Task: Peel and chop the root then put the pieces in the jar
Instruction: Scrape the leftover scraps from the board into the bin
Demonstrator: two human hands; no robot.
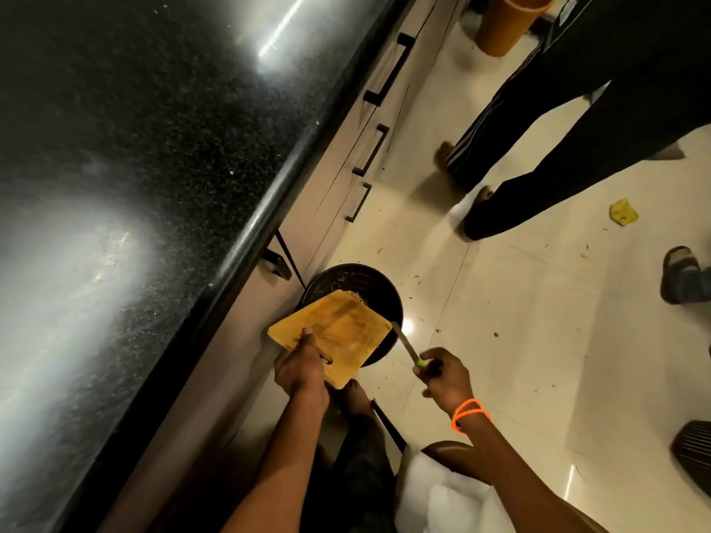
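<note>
My left hand (299, 369) grips the near corner of a wooden cutting board (338, 332), thumb on top. The board is tilted over a black bin (379, 290) on the floor. A small heap of pale scraps (357, 297) sits at the board's far edge, over the bin's mouth. My right hand (442, 373) holds a knife (406, 345) by its green handle, and the blade tip touches the board's right edge. An orange band circles my right wrist. No root and no jar are in view.
A black speckled countertop (154, 167) runs along the left above beige drawers with black handles (371, 150). Another person's legs (558, 148) stand on the tiled floor at right, a sandalled foot (683, 273) further right. An orange bucket (508, 21) stands far back. Scraps litter the floor.
</note>
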